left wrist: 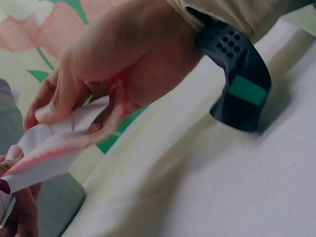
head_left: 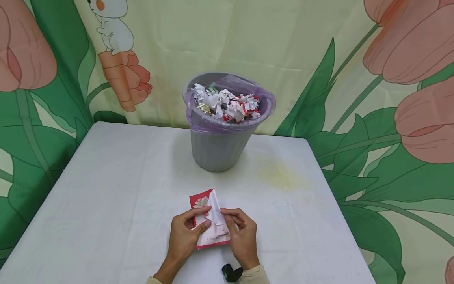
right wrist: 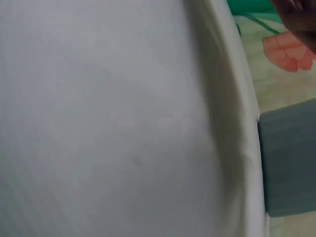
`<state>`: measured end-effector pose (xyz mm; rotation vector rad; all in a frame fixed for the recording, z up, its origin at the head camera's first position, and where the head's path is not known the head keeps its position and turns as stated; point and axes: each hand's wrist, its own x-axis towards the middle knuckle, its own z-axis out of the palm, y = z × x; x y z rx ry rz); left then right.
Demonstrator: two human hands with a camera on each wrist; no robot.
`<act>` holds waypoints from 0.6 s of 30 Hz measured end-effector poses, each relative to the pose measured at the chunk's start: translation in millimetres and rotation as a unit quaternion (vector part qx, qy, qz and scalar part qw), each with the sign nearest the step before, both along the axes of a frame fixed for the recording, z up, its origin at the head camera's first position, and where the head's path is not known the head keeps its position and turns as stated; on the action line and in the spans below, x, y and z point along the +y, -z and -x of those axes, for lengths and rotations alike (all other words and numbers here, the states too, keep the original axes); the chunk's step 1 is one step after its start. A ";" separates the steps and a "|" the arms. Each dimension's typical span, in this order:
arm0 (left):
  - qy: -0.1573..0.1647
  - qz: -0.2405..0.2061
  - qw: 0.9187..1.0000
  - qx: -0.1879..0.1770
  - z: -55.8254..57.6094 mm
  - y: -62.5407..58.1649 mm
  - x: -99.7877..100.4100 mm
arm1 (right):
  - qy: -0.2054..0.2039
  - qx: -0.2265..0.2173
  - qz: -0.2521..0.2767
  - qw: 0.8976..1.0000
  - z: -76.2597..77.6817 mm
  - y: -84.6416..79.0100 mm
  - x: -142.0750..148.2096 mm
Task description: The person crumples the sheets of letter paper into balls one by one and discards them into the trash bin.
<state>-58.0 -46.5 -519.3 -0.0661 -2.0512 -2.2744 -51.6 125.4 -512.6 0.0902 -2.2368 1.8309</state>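
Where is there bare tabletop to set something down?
Bare tabletop stretches from the left hand and grey bin out to the left edge, and from the right hand and bin to the right edge. Front centre is crowded: both hands hold the packet there.

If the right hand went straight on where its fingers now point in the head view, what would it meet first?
The right hand would first meet the red-and-white flat paper packet, which it pinches; beyond, perhaps the left hand, though depth is unclear.

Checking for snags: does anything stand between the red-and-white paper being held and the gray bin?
Nothing visible does; the head view shows only white tablecloth between the paper and the bin.
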 end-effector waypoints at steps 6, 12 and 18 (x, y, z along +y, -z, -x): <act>0.026 -0.001 1.000 -0.015 0.6 -1.1 -0.6 | -0.083 -0.058 0.071 0.992 5.1 -0.8 14.3; 0.032 -0.004 0.999 -0.034 -0.8 -5.0 1.2 | -0.122 -0.074 0.119 0.983 5.1 1.7 17.8; 0.029 -0.010 0.998 -0.046 -1.4 -6.7 4.9 | -0.115 -0.108 0.136 0.978 3.0 2.3 11.2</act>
